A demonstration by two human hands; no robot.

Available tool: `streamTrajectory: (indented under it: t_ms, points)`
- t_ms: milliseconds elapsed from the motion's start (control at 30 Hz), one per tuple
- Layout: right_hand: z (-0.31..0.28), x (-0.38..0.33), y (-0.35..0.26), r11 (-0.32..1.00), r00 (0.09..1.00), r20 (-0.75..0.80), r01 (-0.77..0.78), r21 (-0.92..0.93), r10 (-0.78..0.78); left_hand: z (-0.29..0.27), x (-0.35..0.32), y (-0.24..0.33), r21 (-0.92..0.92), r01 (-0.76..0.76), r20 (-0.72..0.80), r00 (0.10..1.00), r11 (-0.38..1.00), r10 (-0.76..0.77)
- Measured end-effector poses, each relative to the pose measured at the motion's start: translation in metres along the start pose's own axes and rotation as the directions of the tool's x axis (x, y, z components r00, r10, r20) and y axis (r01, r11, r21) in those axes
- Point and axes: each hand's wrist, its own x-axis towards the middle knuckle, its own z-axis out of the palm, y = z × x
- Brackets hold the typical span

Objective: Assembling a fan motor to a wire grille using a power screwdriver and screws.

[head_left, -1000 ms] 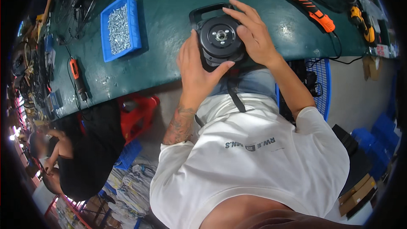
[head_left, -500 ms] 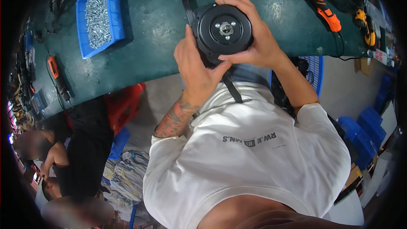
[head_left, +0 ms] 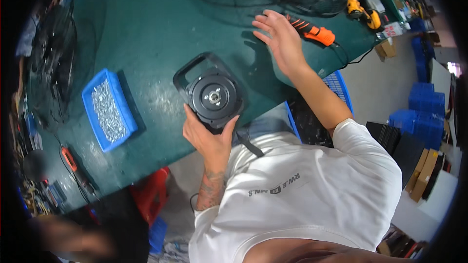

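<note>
We note the left hand (head_left: 207,139) clamped on the near side of a black round unit (head_left: 213,96) with a looped handle (head_left: 190,65), over the green table (head_left: 146,24) between the blue tray (head_left: 122,100) of silvery screws (head_left: 108,112) and the right hand (head_left: 282,39), which hovers splayed just beside an orange-and-black power screwdriver (head_left: 319,35).

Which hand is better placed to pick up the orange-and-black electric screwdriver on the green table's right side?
Probably the right hand: it looks empty and hovers beside that screwdriver, while the left hand grips the round black housing.
</note>
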Motion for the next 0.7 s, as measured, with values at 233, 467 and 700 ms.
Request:
streamTrajectory:
  t_ms: [233, 467, 700]
  points:
    - [-0.009, 0.079, -0.027, 0.943, 0.999, 0.012, 0.038, 0.329, -0.044, 0.002, -0.001, 0.001, 0.02, -0.016, -0.014, 1.0, 1.0, 0.016]
    - [0.055, 0.118, -0.075, 0.916, 0.915, -0.051, 0.402, 0.022, -0.4, -0.001, -0.003, 0.005, 0.002, -0.007, -0.035, 0.999, 1.0, 0.007]
    - [0.104, 0.061, -0.097, 0.654, 0.705, 0.494, 0.69, -0.309, -0.51, -0.042, 0.021, -0.008, -0.49, 0.146, -0.118, 0.966, 0.859, -0.231]
